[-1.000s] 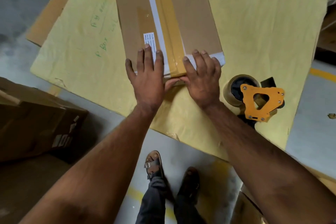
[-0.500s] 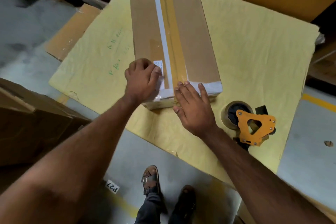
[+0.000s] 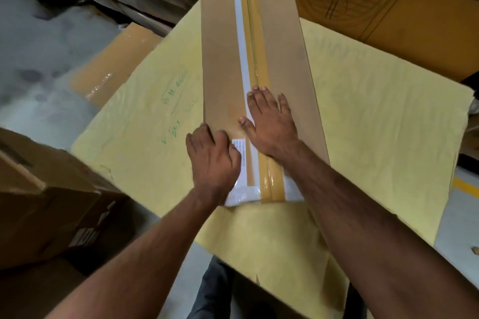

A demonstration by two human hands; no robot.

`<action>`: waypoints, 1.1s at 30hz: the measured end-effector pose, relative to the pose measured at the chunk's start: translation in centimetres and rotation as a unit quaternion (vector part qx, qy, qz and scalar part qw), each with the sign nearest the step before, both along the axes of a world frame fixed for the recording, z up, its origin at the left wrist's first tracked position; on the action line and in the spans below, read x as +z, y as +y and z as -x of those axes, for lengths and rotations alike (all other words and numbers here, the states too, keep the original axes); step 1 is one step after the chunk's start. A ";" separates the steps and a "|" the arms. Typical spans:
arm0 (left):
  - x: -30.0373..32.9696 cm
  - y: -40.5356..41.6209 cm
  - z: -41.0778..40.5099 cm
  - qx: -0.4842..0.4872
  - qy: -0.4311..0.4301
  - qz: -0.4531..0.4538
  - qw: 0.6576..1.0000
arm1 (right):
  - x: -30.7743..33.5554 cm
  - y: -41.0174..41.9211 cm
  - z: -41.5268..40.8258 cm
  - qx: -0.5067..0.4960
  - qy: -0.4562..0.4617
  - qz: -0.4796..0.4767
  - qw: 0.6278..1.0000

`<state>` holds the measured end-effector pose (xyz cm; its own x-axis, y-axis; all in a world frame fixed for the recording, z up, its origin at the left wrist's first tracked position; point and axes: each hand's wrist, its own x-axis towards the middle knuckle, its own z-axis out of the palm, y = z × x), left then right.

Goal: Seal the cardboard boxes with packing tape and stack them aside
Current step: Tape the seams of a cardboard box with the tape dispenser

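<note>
Head cam: right hand point(image 3: 272, 124) lies flat on the box point(image 3: 285, 65), fingers straight and slightly spread, palm over the brown tape point(image 3: 255, 46) that runs the length of the lid. Left hand point(image 3: 213, 160) sits on the box's near left corner, fingers bent with knuckles up, beside the small white label point(image 3: 239, 149); it grips nothing that I can see, though the fingertips are hidden.

Box is long and narrow and lies lengthwise on a yellow sheet point(image 3: 388, 124), near end toward the person. Tape wraps over the near end. White strips point(image 3: 242, 59) run beside the tape and across both ends.

Left of the box: green handwriting point(image 3: 178, 96) on the sheet, then a flat tape-wrapped cardboard piece point(image 3: 114, 65) on the floor. Nearer left, a brown carton point(image 3: 51, 202). Behind the box's far right corner, a big printed carton point(image 3: 375, 8). No tape dispenser in shot.

My read: seam is closed, hands are smoothing it down; stacking not done.

Risks:
- Tape looks creased and glossy near the near end; trapped air or wrinkles could let it lift.
- Uneven press could skew the flaps under the tape.
- Lifting a box this long by one end could make it swing or slip.
- Sheet could slide under the box when pushed.
</note>
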<state>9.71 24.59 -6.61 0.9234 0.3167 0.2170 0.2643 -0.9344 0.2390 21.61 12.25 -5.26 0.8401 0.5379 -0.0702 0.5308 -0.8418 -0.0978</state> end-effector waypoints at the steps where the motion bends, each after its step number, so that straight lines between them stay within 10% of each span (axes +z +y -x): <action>1: 0.0 0.5 -1.3 0.006 -0.015 0.002 1.000 | 0.1 0.6 -1.6 -0.004 -0.001 0.001 1.000; 15: 1.6 6.2 -26.5 0.007 0.089 0.007 0.996 | 1.0 7.2 -19.2 -0.049 -0.013 -0.013 0.999; 33: 1.2 5.8 -27.1 0.007 0.106 -0.024 0.994 | 2.0 12.7 -31.7 0.001 0.018 -0.038 0.999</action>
